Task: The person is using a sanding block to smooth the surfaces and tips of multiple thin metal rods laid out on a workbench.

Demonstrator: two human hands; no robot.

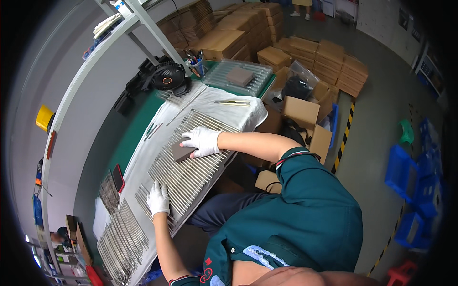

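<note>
A row of thin metal rods (188, 183) lies side by side on a white cloth (241, 117) over the table. My right hand (206, 141), in a white glove with bare fingertips, grips a grey-brown abrasive block (182, 151) pressed against the tops of the rods. Nearer to me, my left hand (158, 198), also gloved, lies with its fingers stretched over the rods' left ends and holds nothing. Another batch of rods (123, 240) is spread at the lower left.
A black fan (168, 78) and a pen cup (196, 64) stand at the table's far end. Beside them, a clear tray (226, 71) carries another block (240, 76). A red-edged phone (118, 178) lies left. Open cartons (301, 109) crowd the table's right side; blue bins (403, 174) stand farther right.
</note>
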